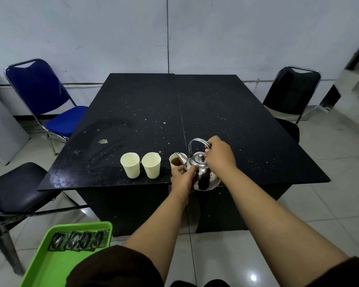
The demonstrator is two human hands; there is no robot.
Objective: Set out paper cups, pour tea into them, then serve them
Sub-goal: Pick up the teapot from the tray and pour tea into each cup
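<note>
Three cream paper cups stand in a row near the front edge of the black table (236, 125). The left cup (130, 165) and the middle cup (151, 165) look empty. The right cup (175, 161) holds brown tea. A steel kettle (205, 176) is tilted with its spout over that right cup. My right hand (220, 155) grips the kettle's arched handle from above. My left hand (182, 179) is wrapped around the lower part of the right cup, touching the kettle's body.
A green tray (50, 264) with several dark sachets sits at the lower left, below the table's edge. A blue chair (48, 96) and a black chair (15, 189) stand on the left, another black chair (290, 94) on the right.
</note>
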